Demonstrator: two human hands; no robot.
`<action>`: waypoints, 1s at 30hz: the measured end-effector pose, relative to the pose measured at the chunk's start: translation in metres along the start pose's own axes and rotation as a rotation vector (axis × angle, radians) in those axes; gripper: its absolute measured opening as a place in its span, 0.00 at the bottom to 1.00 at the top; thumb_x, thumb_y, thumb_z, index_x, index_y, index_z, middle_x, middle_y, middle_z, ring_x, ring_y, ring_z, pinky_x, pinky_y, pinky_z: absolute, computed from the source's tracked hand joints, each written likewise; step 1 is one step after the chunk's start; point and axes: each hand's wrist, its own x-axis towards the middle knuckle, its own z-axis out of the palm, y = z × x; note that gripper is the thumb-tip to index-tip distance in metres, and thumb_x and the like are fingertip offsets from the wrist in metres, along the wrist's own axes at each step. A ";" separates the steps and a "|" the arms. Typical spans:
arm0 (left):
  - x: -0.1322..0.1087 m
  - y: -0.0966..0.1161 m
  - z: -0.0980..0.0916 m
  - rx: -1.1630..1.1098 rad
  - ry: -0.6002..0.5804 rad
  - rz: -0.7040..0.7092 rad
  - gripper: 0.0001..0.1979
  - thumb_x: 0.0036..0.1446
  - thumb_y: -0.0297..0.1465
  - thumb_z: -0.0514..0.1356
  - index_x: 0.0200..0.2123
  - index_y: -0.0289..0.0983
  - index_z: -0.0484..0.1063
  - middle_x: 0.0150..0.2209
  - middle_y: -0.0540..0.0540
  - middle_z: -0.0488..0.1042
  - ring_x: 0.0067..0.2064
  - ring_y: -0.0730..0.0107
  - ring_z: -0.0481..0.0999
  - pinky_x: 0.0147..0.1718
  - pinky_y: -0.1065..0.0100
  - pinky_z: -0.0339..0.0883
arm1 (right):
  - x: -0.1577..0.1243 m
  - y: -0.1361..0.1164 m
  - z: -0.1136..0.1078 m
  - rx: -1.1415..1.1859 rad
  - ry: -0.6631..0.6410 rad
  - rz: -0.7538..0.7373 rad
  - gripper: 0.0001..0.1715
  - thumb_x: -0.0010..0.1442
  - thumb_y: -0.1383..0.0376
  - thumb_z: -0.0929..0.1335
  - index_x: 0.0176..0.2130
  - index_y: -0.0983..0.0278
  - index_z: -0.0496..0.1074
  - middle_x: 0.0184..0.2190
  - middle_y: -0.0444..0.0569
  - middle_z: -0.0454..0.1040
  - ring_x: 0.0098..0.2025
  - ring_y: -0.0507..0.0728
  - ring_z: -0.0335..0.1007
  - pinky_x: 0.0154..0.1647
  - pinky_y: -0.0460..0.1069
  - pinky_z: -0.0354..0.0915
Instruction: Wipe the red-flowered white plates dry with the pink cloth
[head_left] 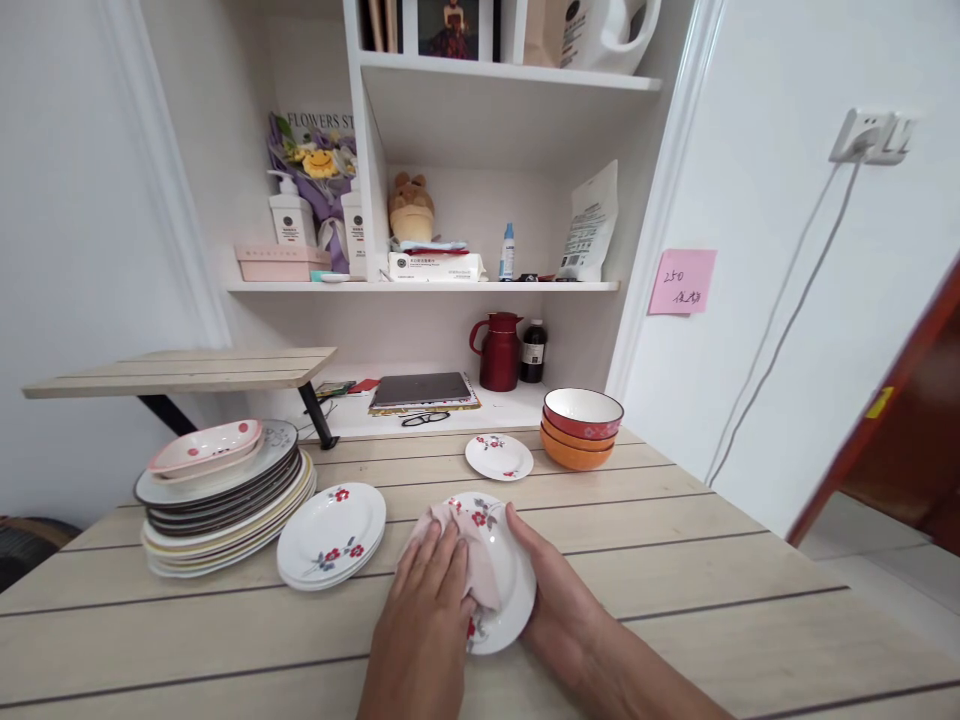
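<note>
My right hand (559,605) grips a white plate (514,570) with red flowers by its right rim, thumb on top. The plate is tilted above the table. My left hand (431,600) presses a pale pink cloth (480,575) flat against the plate's face, covering its left part. Just left of my hands lies a short stack of similar flowered plates (330,535). Beyond my hands, a single small flowered plate (499,457) rests on the table.
A tall stack of mixed plates (225,500) stands at the left, with a pink dish (204,450) on top, near a small raised shelf (187,370). Stacked bowls (581,430) sit at the back right. Behind are a laptop (420,389), glasses (425,419) and a red jug (499,352).
</note>
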 end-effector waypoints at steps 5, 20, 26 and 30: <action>0.001 0.000 0.000 -0.029 0.051 -0.008 0.25 0.58 0.25 0.50 0.60 0.33 0.62 0.62 0.40 0.64 0.63 0.54 0.62 0.54 0.53 0.69 | -0.004 0.006 0.005 0.003 -0.009 0.022 0.34 0.61 0.47 0.63 0.55 0.70 0.70 0.45 0.57 0.78 0.44 0.61 0.75 0.46 0.52 0.66; 0.004 0.010 -0.004 -0.195 0.059 0.183 0.28 0.59 0.27 0.55 0.63 0.41 0.57 0.62 0.45 0.65 0.63 0.60 0.63 0.55 0.58 0.68 | -0.004 0.008 0.005 0.059 0.106 0.055 0.30 0.60 0.47 0.64 0.43 0.71 0.74 0.32 0.54 0.80 0.35 0.57 0.76 0.42 0.49 0.67; 0.006 0.014 -0.007 -0.157 0.082 0.217 0.16 0.60 0.30 0.56 0.51 0.41 0.70 0.52 0.49 0.75 0.56 0.63 0.72 0.54 0.58 0.70 | 0.000 -0.007 -0.003 0.116 0.007 0.107 0.36 0.59 0.42 0.62 0.40 0.73 0.73 0.28 0.55 0.79 0.32 0.58 0.75 0.42 0.50 0.67; 0.006 0.012 -0.009 -0.103 0.098 0.149 0.12 0.60 0.30 0.55 0.47 0.43 0.72 0.52 0.48 0.75 0.55 0.60 0.73 0.52 0.55 0.71 | 0.003 -0.012 -0.006 0.074 -0.079 0.089 0.43 0.59 0.40 0.59 0.49 0.75 0.71 0.36 0.61 0.79 0.40 0.62 0.76 0.45 0.52 0.65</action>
